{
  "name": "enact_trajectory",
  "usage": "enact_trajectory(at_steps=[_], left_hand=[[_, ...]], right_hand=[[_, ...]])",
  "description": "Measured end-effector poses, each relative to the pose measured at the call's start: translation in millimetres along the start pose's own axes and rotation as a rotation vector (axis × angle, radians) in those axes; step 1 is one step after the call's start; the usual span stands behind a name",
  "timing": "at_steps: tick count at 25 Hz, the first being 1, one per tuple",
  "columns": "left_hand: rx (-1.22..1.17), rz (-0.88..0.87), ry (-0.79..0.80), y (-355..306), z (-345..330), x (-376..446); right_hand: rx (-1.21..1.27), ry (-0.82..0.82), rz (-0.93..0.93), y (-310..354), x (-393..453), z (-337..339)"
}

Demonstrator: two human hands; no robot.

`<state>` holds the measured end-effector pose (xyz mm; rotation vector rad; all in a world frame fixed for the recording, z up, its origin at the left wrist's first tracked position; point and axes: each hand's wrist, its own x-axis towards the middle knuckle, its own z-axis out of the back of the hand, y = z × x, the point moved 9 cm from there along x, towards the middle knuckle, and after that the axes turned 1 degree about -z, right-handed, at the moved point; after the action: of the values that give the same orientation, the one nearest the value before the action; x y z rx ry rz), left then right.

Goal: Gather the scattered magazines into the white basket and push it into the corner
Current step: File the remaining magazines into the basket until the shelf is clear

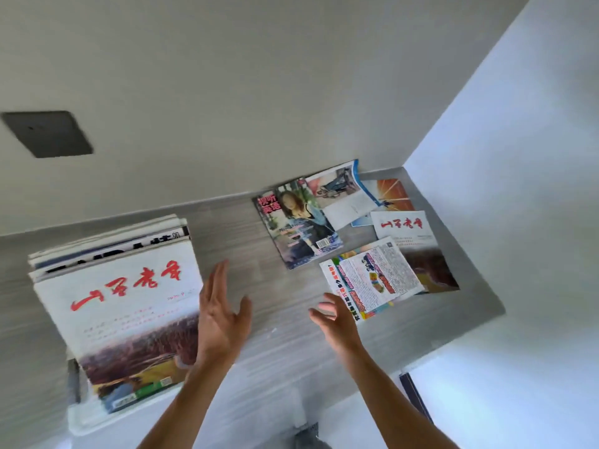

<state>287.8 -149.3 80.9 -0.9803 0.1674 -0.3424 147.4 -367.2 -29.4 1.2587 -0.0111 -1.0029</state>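
Observation:
A stack of magazines (120, 303) stands in the white basket (84, 419) at the left; the top one is white with red characters. Several loose magazines lie on the grey desk (275, 351) at the right: one with a woman on its cover (295, 225), an open one (346, 196) behind it, a white one with red characters (408, 234), and a colourful one (369, 280) nearest me. My left hand (220, 315) is open beside the stack's right edge. My right hand (334, 319) is open, fingers curled, just left of the colourful magazine. Neither holds anything.
The desk meets a grey wall (259, 92) at the back and a white wall (518, 157) on the right, forming a corner behind the loose magazines. A dark switch plate (48, 134) is on the back wall. A dark object (415, 396) sits below the desk's front edge.

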Motion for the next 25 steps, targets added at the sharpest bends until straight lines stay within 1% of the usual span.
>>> enact_trajectory(at_steps=[2, 3, 6, 8, 9, 11, 13, 14, 15, 17, 18, 19, 20, 21, 22, 23, 24, 25], left_hand=[[0.009, 0.028, 0.168, -8, -58, -5], [0.011, 0.05, 0.229, -7, -81, -7], [0.072, 0.11, 0.315, -6, -141, -13], [0.133, 0.12, 0.365, -11, -183, -15], [0.165, 0.118, 0.418, -15, -207, -16], [0.236, 0.113, 0.588, -20, -262, -21], [0.34, 0.103, 0.74, -24, -313, -27], [0.419, 0.077, 0.755, -26, -331, -26], [0.509, 0.042, 0.729, -28, -341, -22], [0.623, 0.039, 0.677, -29, -347, -17], [0.607, 0.073, 0.679, -28, -345, -15], [0.535, 0.134, 0.691, -28, -342, -12], [0.393, 0.232, 0.69, -31, -337, -8], [0.188, 0.355, 0.659, -37, -330, -2], [-0.053, 0.487, 0.589, -46, -319, 5], [-0.285, 0.598, 0.508, -57, -306, 13], [-0.509, 0.665, 0.464, -69, -293, 22], [-0.702, 0.685, 0.444, -79, -280, 32]], right_hand=[[-0.106, -0.051, -0.009, -21, 11, 44], [-0.184, -0.051, 0.007, -27, 19, 58], [-0.341, -0.044, 0.032, -36, 59, 105], [-0.409, -0.082, 0.031, -41, 93, 144], [-0.465, -0.115, 0.019, -45, 110, 165], [-0.616, -0.216, -0.022, -52, 138, 206], [-0.726, -0.269, -0.068, -63, 157, 234], [-0.716, -0.28, -0.075, -70, 165, 242], [-0.672, -0.291, -0.08, -74, 172, 248], [-0.46, -0.307, -0.097, -75, 176, 257], [-0.345, -0.286, -0.119, -71, 175, 259], [-0.289, -0.252, -0.106, -61, 172, 257], [-0.266, -0.237, -0.047, -46, 166, 255], [-0.214, -0.239, 0.051, -29, 156, 252], [-0.141, -0.239, 0.199, -5, 140, 249], [-0.119, -0.252, 0.397, 22, 117, 246], [-0.171, -0.26, 0.615, 46, 87, 241], [-0.277, -0.238, 0.814, 64, 57, 231]])
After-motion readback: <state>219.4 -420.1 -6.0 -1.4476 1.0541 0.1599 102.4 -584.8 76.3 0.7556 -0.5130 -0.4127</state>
